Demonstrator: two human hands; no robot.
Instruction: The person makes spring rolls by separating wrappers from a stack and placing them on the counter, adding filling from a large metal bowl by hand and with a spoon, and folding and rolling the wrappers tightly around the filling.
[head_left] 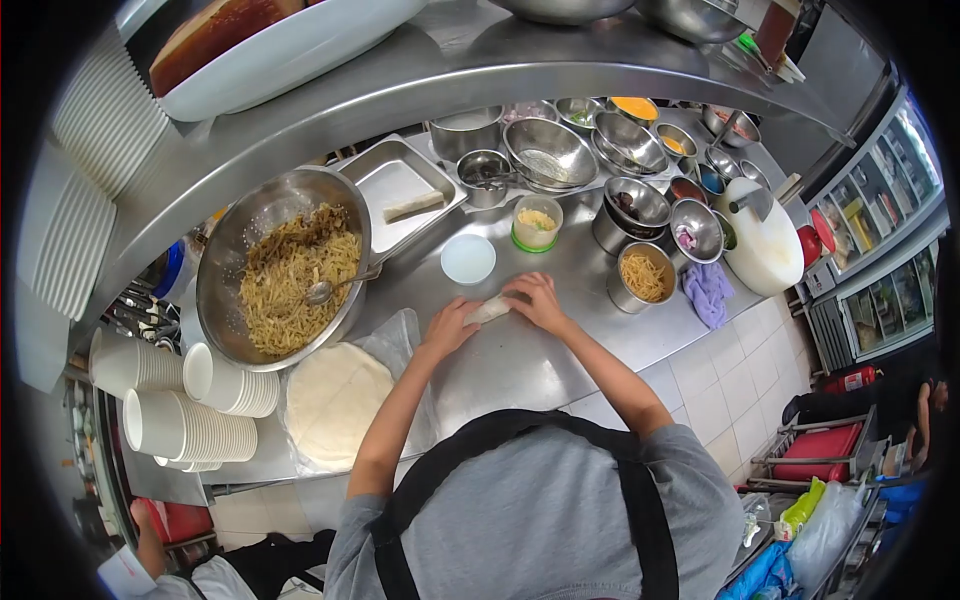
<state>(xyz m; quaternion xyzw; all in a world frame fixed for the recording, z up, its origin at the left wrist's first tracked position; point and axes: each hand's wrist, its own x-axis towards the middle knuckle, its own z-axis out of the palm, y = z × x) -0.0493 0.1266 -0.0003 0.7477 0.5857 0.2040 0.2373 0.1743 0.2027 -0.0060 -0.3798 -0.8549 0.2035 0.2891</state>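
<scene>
A pale, uncooked spring roll (488, 311) lies on the steel table in front of me. At its left end, my left hand (452, 326) has its fingers closed on it. My right hand (539, 303) grips the other end, fingers curled over the top. Just beyond the roll sits a small round dish (468, 259) with a whitish surface. Left of my left forearm, a stack of round wrappers (335, 405) rests on clear plastic. A large perforated steel bowl (215, 270) holds shredded filling (295, 290) and a spoon (319, 292). Another roll (413, 207) lies in a metal tray (375, 165).
A tub (537, 222) of pale chopped food stands ahead. Several steel bowls (550, 150) crowd the back and right, near a pot of yellow strips (645, 275) and a purple cloth (707, 293). White cups (190, 425) are stacked left. A steel shelf (470, 85) spans above.
</scene>
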